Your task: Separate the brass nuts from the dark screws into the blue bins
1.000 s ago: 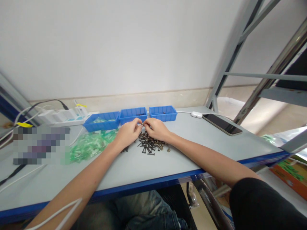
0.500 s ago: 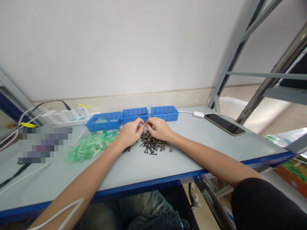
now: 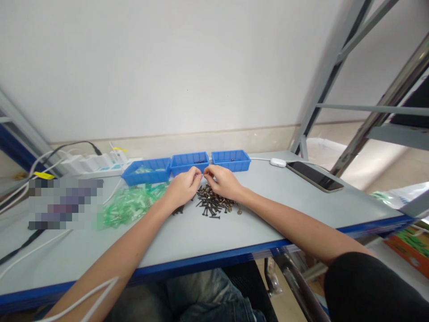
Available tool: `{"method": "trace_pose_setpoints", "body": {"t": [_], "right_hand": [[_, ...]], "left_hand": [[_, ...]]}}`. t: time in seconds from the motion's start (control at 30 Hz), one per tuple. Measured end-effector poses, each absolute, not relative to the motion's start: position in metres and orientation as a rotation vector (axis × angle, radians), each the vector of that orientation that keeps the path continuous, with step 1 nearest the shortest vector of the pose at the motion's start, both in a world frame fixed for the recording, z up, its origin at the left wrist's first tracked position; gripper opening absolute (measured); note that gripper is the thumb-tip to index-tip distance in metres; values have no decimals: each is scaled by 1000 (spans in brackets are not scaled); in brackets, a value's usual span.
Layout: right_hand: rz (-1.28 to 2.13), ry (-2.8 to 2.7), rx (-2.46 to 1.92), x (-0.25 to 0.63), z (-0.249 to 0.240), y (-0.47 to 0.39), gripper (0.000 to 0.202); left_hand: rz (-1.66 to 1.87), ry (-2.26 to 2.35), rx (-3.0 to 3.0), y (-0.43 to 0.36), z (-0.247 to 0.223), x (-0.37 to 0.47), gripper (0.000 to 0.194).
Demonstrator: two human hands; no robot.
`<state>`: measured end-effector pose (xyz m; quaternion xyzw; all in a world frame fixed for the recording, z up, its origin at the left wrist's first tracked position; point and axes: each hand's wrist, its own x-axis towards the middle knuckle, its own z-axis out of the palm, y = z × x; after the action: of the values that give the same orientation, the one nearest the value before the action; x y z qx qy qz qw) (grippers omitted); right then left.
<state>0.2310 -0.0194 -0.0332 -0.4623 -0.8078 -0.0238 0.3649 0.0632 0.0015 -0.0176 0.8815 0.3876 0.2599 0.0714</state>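
Note:
My left hand (image 3: 182,188) and my right hand (image 3: 223,181) meet fingertip to fingertip above the table, both closed in a pinch. Between them is something small that I cannot make out. Under and beside my right hand lies a pile of dark screws (image 3: 211,203) mixed with small brass-coloured pieces. A few more dark screws (image 3: 178,209) show by my left wrist. Left of my left hand is a heap of green and clear plastic pieces (image 3: 129,205). Behind the hands stand a left blue bin (image 3: 145,178), a middle blue bin (image 3: 189,157) and a right blue bin (image 3: 231,166), each with small contents.
A phone (image 3: 315,175) and a white plug-like case (image 3: 278,163) on a cable lie at the right. A power strip (image 3: 100,167) with cables and a blurred-out object (image 3: 65,203) are at the left. Metal shelf posts rise on both sides.
The whole view has shifted very slightly. Both hands hold nearly the same pose, fingertips still together.

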Motion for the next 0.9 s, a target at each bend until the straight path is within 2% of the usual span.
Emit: {"method": "trace_pose_setpoints", "body": {"t": [0.9], "right_hand": [[-80,-2115,-1226,230,-35,-21,15]], "left_hand": [[719,1252,2697,0,-18,65,21]]}}
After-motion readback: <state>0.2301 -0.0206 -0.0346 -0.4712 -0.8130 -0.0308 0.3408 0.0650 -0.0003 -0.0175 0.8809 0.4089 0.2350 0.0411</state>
